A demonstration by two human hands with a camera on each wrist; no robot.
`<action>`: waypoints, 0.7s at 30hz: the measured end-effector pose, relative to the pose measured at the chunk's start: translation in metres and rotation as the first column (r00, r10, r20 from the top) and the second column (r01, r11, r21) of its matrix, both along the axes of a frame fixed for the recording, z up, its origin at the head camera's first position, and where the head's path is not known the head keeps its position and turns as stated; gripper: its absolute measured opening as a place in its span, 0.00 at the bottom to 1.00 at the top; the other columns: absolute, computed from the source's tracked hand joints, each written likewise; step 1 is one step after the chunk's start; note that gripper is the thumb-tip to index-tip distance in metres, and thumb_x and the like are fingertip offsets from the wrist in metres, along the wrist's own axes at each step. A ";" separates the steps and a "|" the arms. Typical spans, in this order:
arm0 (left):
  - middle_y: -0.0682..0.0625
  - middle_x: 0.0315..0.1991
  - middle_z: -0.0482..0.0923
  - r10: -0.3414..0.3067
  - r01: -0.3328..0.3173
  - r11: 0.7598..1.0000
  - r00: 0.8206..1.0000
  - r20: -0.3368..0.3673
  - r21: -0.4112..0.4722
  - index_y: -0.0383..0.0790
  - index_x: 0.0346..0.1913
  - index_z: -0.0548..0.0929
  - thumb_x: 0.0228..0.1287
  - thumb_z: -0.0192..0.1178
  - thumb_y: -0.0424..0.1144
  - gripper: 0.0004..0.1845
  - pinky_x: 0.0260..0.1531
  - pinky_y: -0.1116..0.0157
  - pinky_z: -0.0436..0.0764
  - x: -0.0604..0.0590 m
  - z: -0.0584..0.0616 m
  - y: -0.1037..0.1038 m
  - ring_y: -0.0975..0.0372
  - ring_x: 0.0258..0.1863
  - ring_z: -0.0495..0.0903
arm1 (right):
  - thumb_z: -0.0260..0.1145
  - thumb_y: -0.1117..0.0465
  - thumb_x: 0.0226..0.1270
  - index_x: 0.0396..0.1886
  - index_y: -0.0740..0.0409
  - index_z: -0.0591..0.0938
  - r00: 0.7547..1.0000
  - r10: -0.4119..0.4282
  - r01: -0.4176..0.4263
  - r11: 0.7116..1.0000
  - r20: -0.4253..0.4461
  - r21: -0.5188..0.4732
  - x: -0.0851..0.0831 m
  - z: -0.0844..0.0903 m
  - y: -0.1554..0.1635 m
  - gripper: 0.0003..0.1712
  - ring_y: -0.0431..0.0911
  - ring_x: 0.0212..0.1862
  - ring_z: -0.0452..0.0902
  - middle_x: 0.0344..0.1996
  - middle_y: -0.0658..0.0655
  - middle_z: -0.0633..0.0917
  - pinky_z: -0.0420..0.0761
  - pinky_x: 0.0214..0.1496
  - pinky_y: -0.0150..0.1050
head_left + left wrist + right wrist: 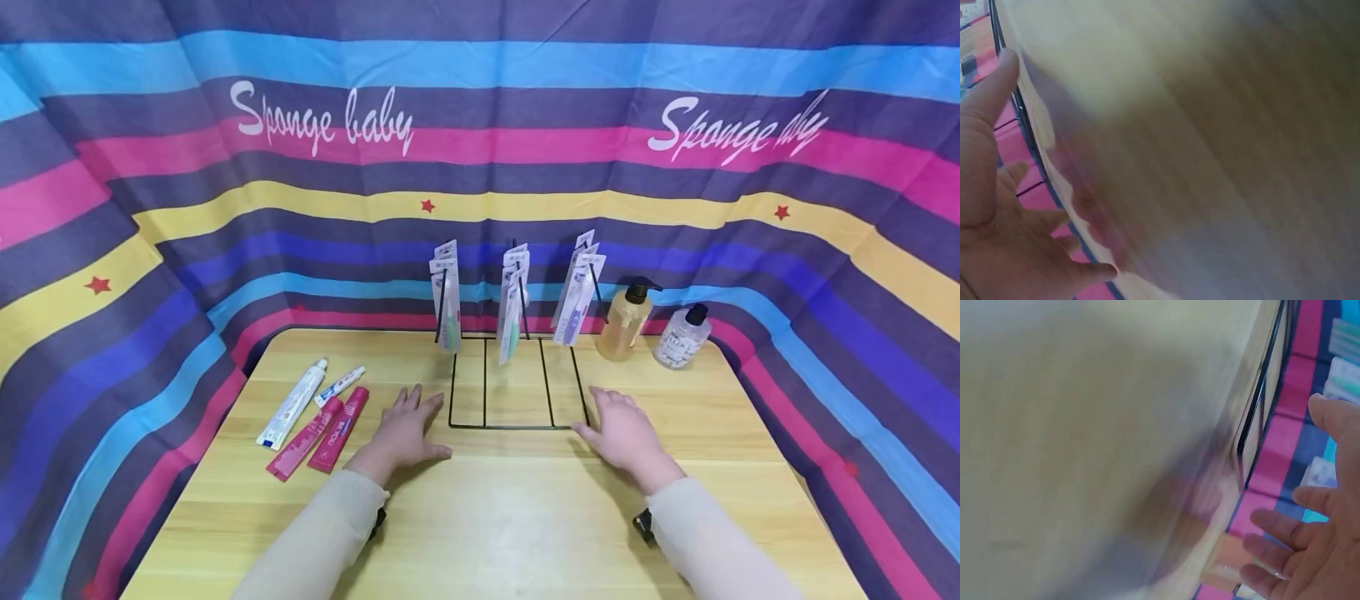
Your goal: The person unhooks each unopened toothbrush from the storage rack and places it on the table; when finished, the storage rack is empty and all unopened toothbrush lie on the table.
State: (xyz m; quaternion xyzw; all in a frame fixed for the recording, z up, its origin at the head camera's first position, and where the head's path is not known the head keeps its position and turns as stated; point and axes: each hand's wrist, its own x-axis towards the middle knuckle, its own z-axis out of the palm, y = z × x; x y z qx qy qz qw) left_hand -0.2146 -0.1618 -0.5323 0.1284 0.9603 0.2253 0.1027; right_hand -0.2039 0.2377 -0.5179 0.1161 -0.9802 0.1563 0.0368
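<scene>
Both hands lie flat on the wooden table (480,517), fingers straight and slightly spread, holding nothing. The left hand (405,433) rests with its fingertips just short of the left front corner of the black wire rack (517,427); the right hand (622,433) has its thumb side at, perhaps touching, the right front corner, though the head view cannot settle contact. The rack's base frame lies between the two hands and runs away from the fingertips toward the striped backdrop, where its upright pegs carry hanging packaged toothbrushes (512,312). Off to the outer side of the left fingers, apart from them, lie four toothpaste tubes (315,421), their long axes slanting away and to the right; the left hand is clearly the nearer one. Beyond the right fingers stand an amber pump bottle (626,321) and a clear pump bottle (682,337).
</scene>
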 end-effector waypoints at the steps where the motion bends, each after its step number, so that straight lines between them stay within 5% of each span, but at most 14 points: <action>1: 0.31 0.84 0.45 -0.014 0.014 1.000 1.000 0.004 -0.005 0.52 0.84 0.62 0.58 0.75 0.65 0.55 0.72 0.24 0.46 0.000 -0.001 -0.001 0.33 0.82 0.40 | 0.72 0.43 0.72 0.75 0.72 0.69 1.000 0.012 -0.012 1.000 -0.001 -0.020 0.003 0.000 -0.004 0.47 0.73 0.67 0.73 0.66 0.77 0.78 0.70 0.71 0.68; 11: 0.32 0.85 0.39 -0.063 0.063 0.998 0.997 0.043 -0.012 0.61 0.83 0.64 0.60 0.74 0.64 0.51 0.70 0.22 0.34 -0.009 -0.009 -0.007 0.33 0.83 0.35 | 0.74 0.52 0.72 0.68 0.67 0.79 0.991 0.137 -0.134 0.953 -0.009 -0.271 0.014 0.007 -0.071 0.32 0.61 0.60 0.83 0.58 0.65 0.86 0.78 0.67 0.59; 21: 0.34 0.86 0.37 -0.071 0.074 0.997 0.995 0.072 -0.037 0.63 0.83 0.63 0.62 0.72 0.66 0.49 0.71 0.22 0.34 -0.010 -0.010 -0.004 0.35 0.83 0.33 | 0.69 0.56 0.77 0.73 0.64 0.74 0.954 0.270 -0.298 0.881 -0.127 -0.368 -0.004 0.055 -0.143 0.31 0.56 0.56 0.84 0.55 0.61 0.87 0.83 0.62 0.54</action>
